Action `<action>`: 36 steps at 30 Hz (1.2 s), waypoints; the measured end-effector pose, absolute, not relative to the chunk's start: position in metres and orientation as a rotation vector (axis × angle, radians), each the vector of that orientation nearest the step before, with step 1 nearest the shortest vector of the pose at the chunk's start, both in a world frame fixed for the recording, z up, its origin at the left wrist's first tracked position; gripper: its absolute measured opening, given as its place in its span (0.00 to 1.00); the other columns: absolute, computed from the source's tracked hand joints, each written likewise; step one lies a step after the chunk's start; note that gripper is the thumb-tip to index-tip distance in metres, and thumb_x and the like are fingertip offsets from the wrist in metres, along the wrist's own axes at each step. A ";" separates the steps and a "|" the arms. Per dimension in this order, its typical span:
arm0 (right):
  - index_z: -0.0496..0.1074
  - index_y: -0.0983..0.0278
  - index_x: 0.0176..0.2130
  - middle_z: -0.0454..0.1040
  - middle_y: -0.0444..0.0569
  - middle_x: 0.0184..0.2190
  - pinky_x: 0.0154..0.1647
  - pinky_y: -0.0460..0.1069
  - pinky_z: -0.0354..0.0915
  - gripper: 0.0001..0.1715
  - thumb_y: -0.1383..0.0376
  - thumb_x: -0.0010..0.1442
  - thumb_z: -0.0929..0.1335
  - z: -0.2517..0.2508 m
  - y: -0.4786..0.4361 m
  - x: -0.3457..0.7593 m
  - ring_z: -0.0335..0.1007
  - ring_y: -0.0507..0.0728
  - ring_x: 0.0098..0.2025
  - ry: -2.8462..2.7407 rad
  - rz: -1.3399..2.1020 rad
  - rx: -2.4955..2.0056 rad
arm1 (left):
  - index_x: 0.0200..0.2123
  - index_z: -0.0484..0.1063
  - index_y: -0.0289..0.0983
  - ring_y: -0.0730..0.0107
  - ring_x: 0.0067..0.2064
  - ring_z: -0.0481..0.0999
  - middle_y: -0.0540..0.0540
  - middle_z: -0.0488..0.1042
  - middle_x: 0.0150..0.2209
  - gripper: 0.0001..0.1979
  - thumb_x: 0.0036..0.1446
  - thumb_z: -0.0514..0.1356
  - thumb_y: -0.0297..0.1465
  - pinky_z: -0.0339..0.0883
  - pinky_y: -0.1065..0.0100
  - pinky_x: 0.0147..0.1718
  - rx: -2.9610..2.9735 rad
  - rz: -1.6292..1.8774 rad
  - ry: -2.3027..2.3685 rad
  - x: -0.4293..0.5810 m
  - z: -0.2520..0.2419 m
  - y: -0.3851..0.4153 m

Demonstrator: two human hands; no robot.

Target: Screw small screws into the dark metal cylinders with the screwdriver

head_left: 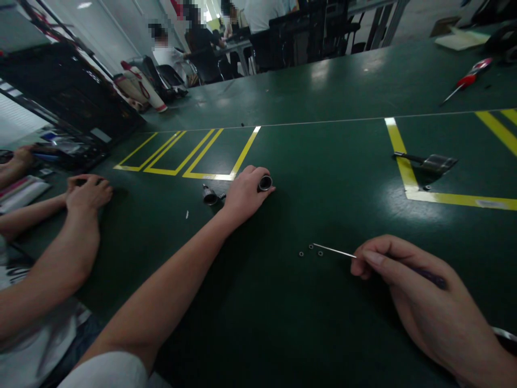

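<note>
My left hand [247, 195] is closed around a dark metal cylinder [265, 183] whose round open end faces me. Just left of it on the green table lies a cone-shaped metal part [209, 195] with small rings [222, 196] beside it. My right hand [407, 291] grips a thin screwdriver [335, 250], its dark handle partly hidden in the palm. Its bare shaft points left, the tip right by a small metal ring [311, 246]. Two more rings, one on the left [301, 254] and one on the right [320, 253], lie close by.
Yellow tape [460, 200] marks areas on the green table [323, 156]. A dark tool with a wide clear end [436, 163] lies at right, a red-handled screwdriver [468, 80] farther back. A co-worker's hand [86, 194] rests at left. Other people sit behind the table.
</note>
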State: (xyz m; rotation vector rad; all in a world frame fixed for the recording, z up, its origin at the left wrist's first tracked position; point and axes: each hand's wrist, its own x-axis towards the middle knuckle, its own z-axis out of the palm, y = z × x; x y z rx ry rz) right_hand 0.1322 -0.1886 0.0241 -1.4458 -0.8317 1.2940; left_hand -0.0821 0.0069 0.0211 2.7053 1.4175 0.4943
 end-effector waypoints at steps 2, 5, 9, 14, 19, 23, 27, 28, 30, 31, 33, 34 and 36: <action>0.74 0.59 0.27 0.73 0.45 0.26 0.32 0.49 0.62 0.12 0.54 0.54 0.70 0.023 -0.190 0.133 0.67 0.56 0.32 -0.847 1.292 -1.447 | 0.45 0.68 0.34 0.62 0.44 0.71 0.42 0.71 0.43 0.16 0.53 0.61 0.33 0.66 0.61 0.42 2.678 0.522 1.417 -0.082 0.019 0.012; 0.74 0.59 0.28 0.73 0.45 0.26 0.32 0.48 0.62 0.12 0.54 0.54 0.69 0.022 -0.190 0.134 0.67 0.56 0.32 -0.875 1.283 -1.454 | 0.48 0.67 0.31 0.60 0.49 0.70 0.39 0.71 0.46 0.20 0.52 0.62 0.31 0.64 0.59 0.50 2.633 0.528 1.453 -0.081 0.016 0.016; 0.74 0.60 0.28 0.74 0.45 0.26 0.31 0.48 0.62 0.12 0.54 0.54 0.69 0.021 -0.190 0.134 0.67 0.56 0.32 -0.911 1.261 -1.440 | 0.52 0.64 0.28 0.59 0.52 0.68 0.36 0.70 0.50 0.24 0.53 0.61 0.30 0.62 0.59 0.53 2.621 0.475 1.487 -0.079 0.015 0.016; 0.74 0.60 0.28 0.73 0.45 0.25 0.30 0.47 0.63 0.12 0.55 0.54 0.69 0.018 -0.190 0.135 0.68 0.55 0.31 -0.948 1.247 -1.412 | 0.55 0.61 0.27 0.58 0.54 0.67 0.35 0.68 0.52 0.26 0.54 0.60 0.31 0.61 0.58 0.55 2.642 0.445 1.471 -0.080 0.014 0.015; 0.74 0.60 0.29 0.74 0.45 0.26 0.30 0.47 0.63 0.11 0.55 0.54 0.69 0.015 -0.190 0.136 0.68 0.55 0.32 -0.934 1.262 -1.420 | 0.55 0.61 0.27 0.57 0.54 0.67 0.35 0.68 0.52 0.27 0.55 0.59 0.34 0.61 0.57 0.54 2.642 0.406 1.456 -0.081 0.013 0.014; 0.74 0.60 0.28 0.73 0.45 0.26 0.30 0.47 0.63 0.12 0.54 0.53 0.70 0.015 -0.189 0.135 0.68 0.55 0.31 -0.922 1.265 -1.419 | 0.56 0.60 0.27 0.54 0.56 0.65 0.33 0.66 0.55 0.28 0.56 0.57 0.37 0.60 0.54 0.54 2.676 0.443 1.472 -0.081 0.019 0.009; 0.73 0.60 0.29 0.73 0.45 0.27 0.31 0.47 0.63 0.12 0.54 0.54 0.69 0.015 -0.189 0.135 0.67 0.55 0.32 -0.932 1.270 -1.411 | 0.52 0.65 0.27 0.54 0.52 0.68 0.34 0.70 0.51 0.24 0.58 0.54 0.39 0.61 0.54 0.52 2.757 0.577 1.514 -0.095 0.039 0.008; 0.73 0.60 0.29 0.73 0.45 0.27 0.31 0.47 0.63 0.12 0.54 0.54 0.69 0.014 -0.190 0.135 0.67 0.55 0.33 -0.936 1.268 -1.411 | 0.49 0.68 0.28 0.54 0.50 0.70 0.35 0.72 0.48 0.22 0.59 0.53 0.39 0.63 0.54 0.50 2.768 0.578 1.517 -0.104 0.044 0.009; 0.73 0.60 0.29 0.73 0.45 0.27 0.32 0.47 0.63 0.12 0.54 0.55 0.69 0.014 -0.190 0.136 0.67 0.55 0.33 -0.944 1.276 -1.415 | 0.42 0.72 0.31 0.56 0.45 0.72 0.38 0.75 0.42 0.19 0.59 0.51 0.40 0.65 0.55 0.47 2.763 0.576 1.494 -0.126 0.052 0.014; 0.74 0.60 0.29 0.73 0.45 0.27 0.32 0.47 0.63 0.12 0.53 0.55 0.69 0.014 -0.190 0.136 0.67 0.56 0.33 -0.946 1.284 -1.419 | 0.40 0.74 0.33 0.58 0.44 0.73 0.40 0.76 0.41 0.18 0.59 0.51 0.40 0.65 0.57 0.46 2.745 0.582 1.456 -0.139 0.053 0.017; 0.74 0.60 0.29 0.73 0.45 0.27 0.32 0.48 0.63 0.13 0.53 0.54 0.69 0.014 -0.191 0.136 0.67 0.56 0.33 -0.938 1.294 -1.429 | 0.37 0.74 0.34 0.61 0.43 0.74 0.41 0.77 0.40 0.19 0.59 0.50 0.41 0.66 0.60 0.45 2.648 0.586 1.345 -0.166 0.051 0.023; 0.74 0.60 0.29 0.73 0.45 0.27 0.32 0.48 0.63 0.14 0.52 0.54 0.69 0.014 -0.191 0.136 0.67 0.56 0.33 -0.929 1.291 -1.430 | 0.36 0.75 0.35 0.61 0.43 0.74 0.41 0.77 0.40 0.19 0.59 0.50 0.42 0.67 0.61 0.45 2.580 0.581 1.333 -0.179 0.047 0.025; 0.74 0.60 0.29 0.73 0.45 0.27 0.32 0.48 0.63 0.14 0.52 0.53 0.69 0.014 -0.191 0.135 0.67 0.56 0.32 -0.909 1.279 -1.418 | 0.37 0.75 0.35 0.60 0.44 0.75 0.40 0.77 0.41 0.20 0.59 0.50 0.43 0.67 0.60 0.46 2.474 0.565 1.339 -0.200 0.038 0.028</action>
